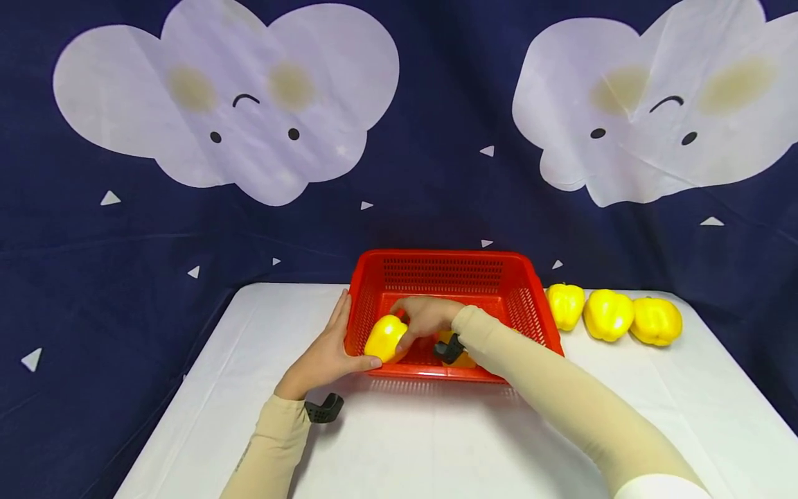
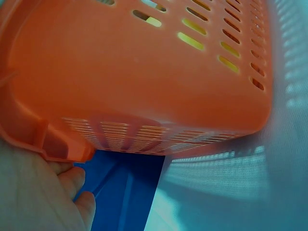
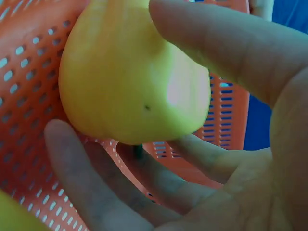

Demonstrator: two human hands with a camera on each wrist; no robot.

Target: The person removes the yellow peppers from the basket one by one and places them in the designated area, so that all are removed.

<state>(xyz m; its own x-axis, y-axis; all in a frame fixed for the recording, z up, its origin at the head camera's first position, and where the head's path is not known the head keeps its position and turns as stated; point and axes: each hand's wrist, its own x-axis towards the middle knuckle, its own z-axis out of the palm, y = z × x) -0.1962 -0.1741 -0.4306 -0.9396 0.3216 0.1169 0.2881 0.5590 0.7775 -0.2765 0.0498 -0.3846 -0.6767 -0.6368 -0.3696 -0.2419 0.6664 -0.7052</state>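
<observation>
My right hand [image 1: 429,315] reaches into the red plastic basket [image 1: 445,258] and holds a yellow bell pepper [image 1: 384,338] at its front left corner. In the right wrist view the thumb lies over one side of that pepper and the fingers curve round its stem end. Against the outside of the same corner, my left hand [image 1: 323,357] touches the basket, fingers straight along the left side and thumb along the front rim. Another yellow pepper [image 1: 464,360] sits in the basket, partly hidden behind the right wrist and its black camera.
Three yellow bell peppers stand in a row on the white table [image 1: 430,436], right of the basket: a near one [image 1: 566,306], a middle one [image 1: 609,315] and an outer one [image 1: 656,321]. Behind the table hangs a dark blue cloth [image 1: 436,201] with cloud prints.
</observation>
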